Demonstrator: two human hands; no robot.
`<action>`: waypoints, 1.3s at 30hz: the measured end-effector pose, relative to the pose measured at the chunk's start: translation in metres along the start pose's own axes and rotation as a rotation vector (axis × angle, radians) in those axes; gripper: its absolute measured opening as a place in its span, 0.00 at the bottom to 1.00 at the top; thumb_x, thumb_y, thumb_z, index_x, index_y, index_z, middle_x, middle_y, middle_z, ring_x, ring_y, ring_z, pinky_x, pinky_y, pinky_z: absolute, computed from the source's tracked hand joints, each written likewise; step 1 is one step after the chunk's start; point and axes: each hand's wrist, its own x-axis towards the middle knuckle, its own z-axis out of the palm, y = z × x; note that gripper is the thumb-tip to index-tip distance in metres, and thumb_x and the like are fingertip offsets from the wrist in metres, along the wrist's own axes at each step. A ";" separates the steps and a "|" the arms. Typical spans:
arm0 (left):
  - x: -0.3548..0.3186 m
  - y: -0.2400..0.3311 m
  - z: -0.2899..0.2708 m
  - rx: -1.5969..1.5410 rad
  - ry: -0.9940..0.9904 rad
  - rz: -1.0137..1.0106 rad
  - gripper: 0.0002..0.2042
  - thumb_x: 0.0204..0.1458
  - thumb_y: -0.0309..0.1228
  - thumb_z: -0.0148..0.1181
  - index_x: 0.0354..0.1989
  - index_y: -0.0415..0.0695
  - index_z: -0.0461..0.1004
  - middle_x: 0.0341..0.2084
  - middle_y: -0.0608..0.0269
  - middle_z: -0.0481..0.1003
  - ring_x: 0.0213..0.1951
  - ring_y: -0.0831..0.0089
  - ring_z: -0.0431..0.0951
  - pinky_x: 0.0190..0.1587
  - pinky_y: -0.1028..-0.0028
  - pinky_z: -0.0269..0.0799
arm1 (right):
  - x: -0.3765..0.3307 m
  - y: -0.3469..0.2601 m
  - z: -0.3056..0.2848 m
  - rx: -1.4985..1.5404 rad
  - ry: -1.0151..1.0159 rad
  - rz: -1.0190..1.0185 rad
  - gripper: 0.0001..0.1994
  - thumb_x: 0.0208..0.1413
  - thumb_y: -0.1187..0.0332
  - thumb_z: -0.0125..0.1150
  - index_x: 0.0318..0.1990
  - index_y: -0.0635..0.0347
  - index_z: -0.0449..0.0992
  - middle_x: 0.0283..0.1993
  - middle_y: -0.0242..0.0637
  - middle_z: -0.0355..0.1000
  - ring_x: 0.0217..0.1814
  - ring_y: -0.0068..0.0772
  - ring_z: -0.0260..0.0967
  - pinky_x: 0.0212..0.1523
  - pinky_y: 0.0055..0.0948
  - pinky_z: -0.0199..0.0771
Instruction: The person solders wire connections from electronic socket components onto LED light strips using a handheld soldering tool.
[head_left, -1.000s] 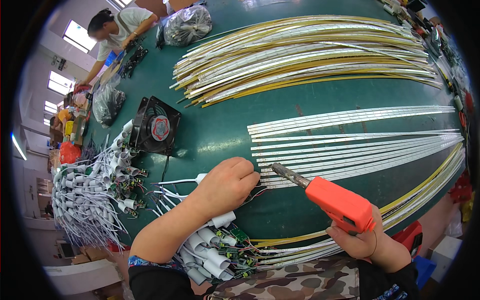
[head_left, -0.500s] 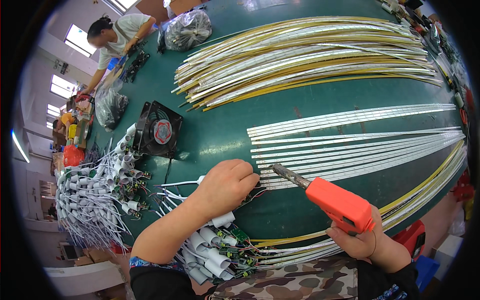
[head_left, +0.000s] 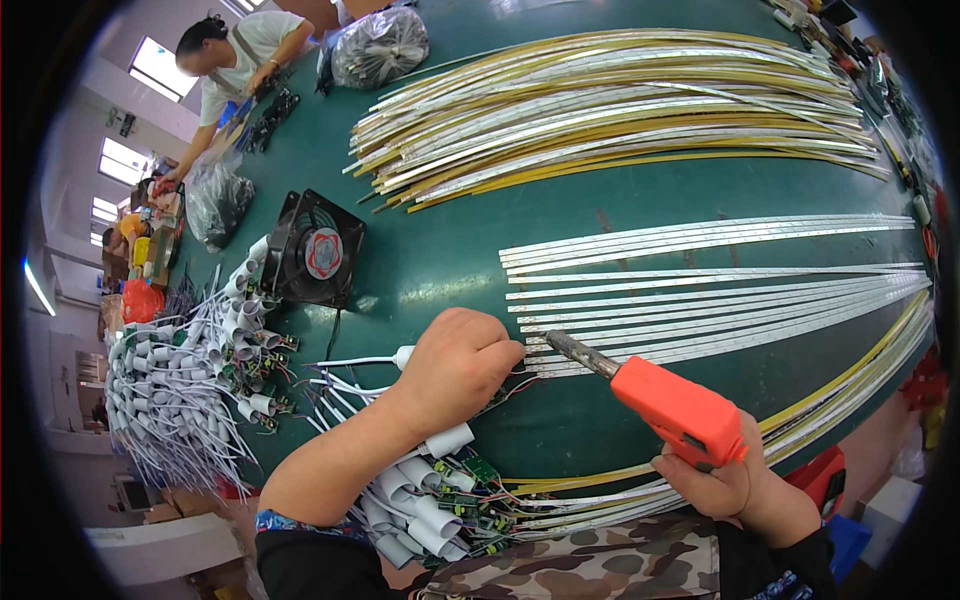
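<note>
My right hand (head_left: 722, 478) grips a red soldering gun (head_left: 675, 408) by its handle. The gun's dark metal tip points left, over the near ends of a row of thin silver LED strips (head_left: 640, 325). Close to that tip, my left hand (head_left: 460, 362) is closed at the strip ends, and its fingertips are hidden. A white cap (head_left: 403, 357) with a white cable sticks out behind this hand, and thin wires show below its fingers. Under my left forearm lies a pile of white caps (head_left: 432, 514) with green circuit boards and wires.
A black fan (head_left: 317, 250) stands left of my hands, beside a heap of white capped cables (head_left: 165, 400). Yellow and silver strips (head_left: 600, 115) are bundled at the back, and more curve along the near edge. A person (head_left: 235, 75) works at the far left, near plastic bags (head_left: 380, 48).
The view has shifted slightly. My left hand stays at the strip ends, and the soldering gun's tip remains close by it.
</note>
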 end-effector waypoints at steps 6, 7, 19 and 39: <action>0.000 0.001 0.002 0.018 -0.013 0.002 0.10 0.40 0.21 0.68 0.32 0.45 0.79 0.28 0.65 0.75 0.35 0.61 0.77 0.40 0.62 0.71 | 0.005 0.002 0.005 -0.041 -0.017 -0.037 0.30 0.49 0.75 0.71 0.60 0.71 0.68 0.43 0.47 0.77 0.36 0.41 0.78 0.39 0.32 0.78; 0.000 0.001 0.002 0.028 -0.013 -0.002 0.09 0.40 0.21 0.68 0.32 0.45 0.79 0.28 0.65 0.75 0.35 0.61 0.77 0.40 0.62 0.72 | 0.006 0.002 0.006 -0.043 -0.015 -0.051 0.30 0.49 0.75 0.71 0.60 0.71 0.68 0.43 0.47 0.77 0.37 0.42 0.78 0.39 0.33 0.78; 0.003 0.004 0.002 0.034 -0.049 -0.003 0.09 0.40 0.21 0.67 0.33 0.42 0.78 0.29 0.61 0.74 0.36 0.59 0.77 0.42 0.61 0.72 | 0.010 0.005 0.011 -0.080 0.037 -0.147 0.29 0.48 0.75 0.71 0.59 0.72 0.69 0.42 0.47 0.77 0.33 0.43 0.76 0.35 0.34 0.77; 0.005 0.003 0.001 0.050 -0.089 0.019 0.08 0.41 0.21 0.67 0.32 0.41 0.79 0.30 0.60 0.74 0.37 0.58 0.77 0.43 0.61 0.73 | 0.010 0.004 0.012 -0.048 0.025 -0.092 0.29 0.49 0.74 0.70 0.60 0.71 0.69 0.35 0.44 0.75 0.31 0.42 0.75 0.34 0.34 0.76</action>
